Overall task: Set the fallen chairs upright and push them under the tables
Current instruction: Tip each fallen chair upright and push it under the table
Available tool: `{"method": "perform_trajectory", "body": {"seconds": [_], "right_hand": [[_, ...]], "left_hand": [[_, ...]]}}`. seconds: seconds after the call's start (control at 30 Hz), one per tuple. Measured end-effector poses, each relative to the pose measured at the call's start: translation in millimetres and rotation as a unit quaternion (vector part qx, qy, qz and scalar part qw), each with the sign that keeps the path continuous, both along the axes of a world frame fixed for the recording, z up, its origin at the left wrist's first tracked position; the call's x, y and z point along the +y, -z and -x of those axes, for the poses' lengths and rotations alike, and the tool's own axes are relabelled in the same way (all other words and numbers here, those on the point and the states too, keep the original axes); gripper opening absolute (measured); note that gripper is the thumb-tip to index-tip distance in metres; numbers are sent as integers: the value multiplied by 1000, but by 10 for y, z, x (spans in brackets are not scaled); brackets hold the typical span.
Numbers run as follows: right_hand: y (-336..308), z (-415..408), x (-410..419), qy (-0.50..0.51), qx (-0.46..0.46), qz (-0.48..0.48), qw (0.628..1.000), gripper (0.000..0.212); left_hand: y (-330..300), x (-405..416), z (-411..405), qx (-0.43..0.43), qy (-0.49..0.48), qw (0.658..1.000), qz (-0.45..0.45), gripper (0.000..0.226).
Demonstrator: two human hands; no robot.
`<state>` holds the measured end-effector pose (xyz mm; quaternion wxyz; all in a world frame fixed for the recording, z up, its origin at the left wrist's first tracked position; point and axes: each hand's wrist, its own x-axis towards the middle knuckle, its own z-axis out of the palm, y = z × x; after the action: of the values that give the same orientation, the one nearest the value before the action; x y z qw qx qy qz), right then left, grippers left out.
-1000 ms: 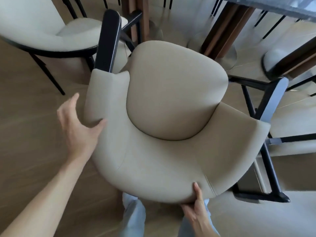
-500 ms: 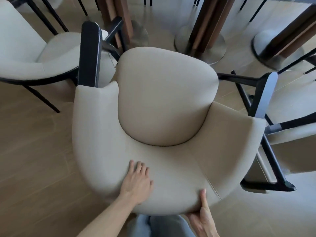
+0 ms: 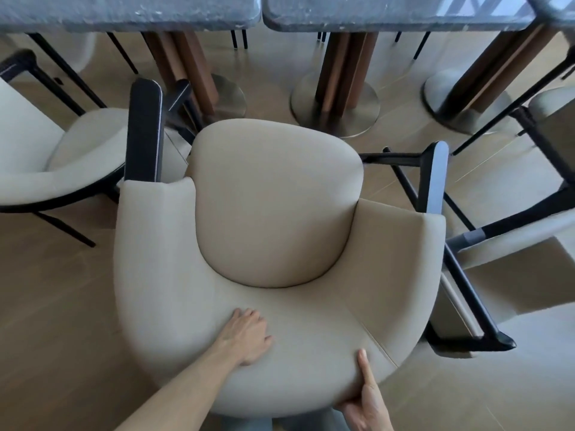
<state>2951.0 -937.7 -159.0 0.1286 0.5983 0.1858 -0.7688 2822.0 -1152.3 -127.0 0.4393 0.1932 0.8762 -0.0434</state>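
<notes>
A beige armchair (image 3: 273, 213) with black arm fronts stands upright right in front of me, its seat facing the tables. My left hand (image 3: 247, 337) rests on the top of its curved backrest, fingers bent over the inner edge. My right hand (image 3: 367, 399) grips the backrest's outer rim from below, thumb lying up along the fabric. Two grey stone-topped tables (image 3: 130, 10) (image 3: 395, 10) on brown pedestals with round metal bases (image 3: 336, 107) stand just beyond the chair.
Another pale chair (image 3: 46, 169) stands at the left, close to the armchair's left arm. A further chair (image 3: 510, 244) lies tilted at the right, its black legs (image 3: 466, 290) against the armchair's right side. Wood floor (image 3: 46, 337) lies open behind left.
The chair has slid forward toward the tables, whose tops have come into view. My left hand went from the chair's left side to the backrest top; my right hand kept its hold.
</notes>
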Motion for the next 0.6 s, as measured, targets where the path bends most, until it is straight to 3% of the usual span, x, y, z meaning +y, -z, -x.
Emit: {"method": "perform_trajectory", "body": {"seconds": [0.17,0.3,0.5,0.6], "right_hand": [[-232,63,-3,-5,-28,-15,999,46],[-372,97,34,-16,-54,-45,997,76],[-474,226,94,-14,-93,-42,995,66],[-510,316,11,-36,-57,-60,996,88]], "left_hand": [[-217,172,167,-25,15,1000,-9,57],[-356,247,327,-65,24,997,-34,62],[-611,353,602,-103,21,994,-27,62],[-635,365,728,-142,18,990,-15,63]]}}
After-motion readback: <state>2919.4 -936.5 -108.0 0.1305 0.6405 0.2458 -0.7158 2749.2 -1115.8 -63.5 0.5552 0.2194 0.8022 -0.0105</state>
